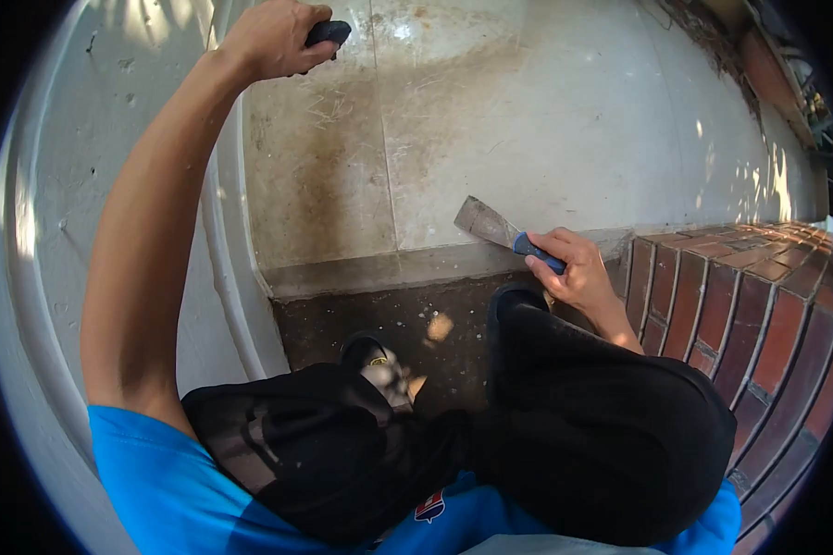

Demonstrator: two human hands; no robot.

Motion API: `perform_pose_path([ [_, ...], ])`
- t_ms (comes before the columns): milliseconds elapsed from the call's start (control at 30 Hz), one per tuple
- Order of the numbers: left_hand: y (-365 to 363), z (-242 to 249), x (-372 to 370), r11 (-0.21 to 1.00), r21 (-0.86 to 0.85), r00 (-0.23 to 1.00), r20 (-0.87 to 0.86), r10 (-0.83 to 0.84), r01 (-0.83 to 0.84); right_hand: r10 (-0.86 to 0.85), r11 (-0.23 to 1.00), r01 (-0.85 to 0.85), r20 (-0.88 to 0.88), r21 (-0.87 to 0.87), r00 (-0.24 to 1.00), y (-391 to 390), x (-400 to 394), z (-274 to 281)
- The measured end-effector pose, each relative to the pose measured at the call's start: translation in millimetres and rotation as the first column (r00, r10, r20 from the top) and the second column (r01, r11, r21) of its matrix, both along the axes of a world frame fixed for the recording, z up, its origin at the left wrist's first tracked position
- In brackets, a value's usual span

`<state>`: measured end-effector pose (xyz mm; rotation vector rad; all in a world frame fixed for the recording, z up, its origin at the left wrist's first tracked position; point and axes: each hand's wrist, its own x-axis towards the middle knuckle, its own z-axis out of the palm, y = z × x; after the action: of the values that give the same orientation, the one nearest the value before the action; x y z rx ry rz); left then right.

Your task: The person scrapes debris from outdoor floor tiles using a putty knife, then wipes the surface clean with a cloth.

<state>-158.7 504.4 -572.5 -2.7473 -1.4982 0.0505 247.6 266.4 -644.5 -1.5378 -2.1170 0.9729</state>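
In my right hand (574,273) is the blue and black handle of a scraper (487,222), its flat, dirty metal blade pointing up and left near the lower part of the wall (565,139). My left hand (273,39) is raised at the top, with its fingers wrapped round a black object (329,34) that is mostly hidden in the grip. Brown stains and pale scratch marks cover the wall panel below and beside my left hand.
A red brick ledge (759,314) stands on the right. White moulded wall (65,231) runs down the left. The dark floor (319,319) lies between my feet and the wall. Dry stems (713,37) and a reddish object (773,74) are at the upper right.
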Motion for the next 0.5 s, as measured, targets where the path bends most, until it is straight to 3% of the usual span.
perform_pose_path([
  [100, 0.9, 1.5, -2.8, 0.999, 0.052, 0.999, 0.03, 0.013, -0.014, 0.088, 0.995, -0.084, -0.08, 0.051, 0.993, 19.2, -55.2, -18.2],
  [200, 1.1, 17.3, 2.8, 0.994, -0.059, 0.987, -0.132, 0.088, -0.097, 0.152, 0.985, -0.151, 0.003, 0.08, 0.988, 18.1, -89.0, -12.8],
  [300, -6.0, 20.7, -0.6, 0.996, -0.033, 0.986, -0.148, 0.071, -0.077, 0.216, 0.976, -0.216, 0.012, 0.009, 0.976, 2.8, -76.1, -1.8],
  [333, -7.6, 19.8, -4.0, 0.996, -0.042, 0.988, -0.137, 0.071, -0.078, 0.23, 0.968, -0.231, 0.017, 0.102, 0.973, -3.7, -69.9, -5.2],
  [433, -7.0, 16.8, -15.0, 0.994, -0.066, 0.99, -0.12, 0.073, -0.081, 0.202, 0.966, -0.201, 0.013, 0.163, 0.979, -13.4, -69.3, -6.0],
  [500, -4.8, 14.6, -15.4, 0.994, -0.085, 0.991, -0.121, 0.064, -0.075, 0.206, 0.972, -0.215, 0.1, 0.093, 0.973, -3.4, -87.8, -4.5],
])
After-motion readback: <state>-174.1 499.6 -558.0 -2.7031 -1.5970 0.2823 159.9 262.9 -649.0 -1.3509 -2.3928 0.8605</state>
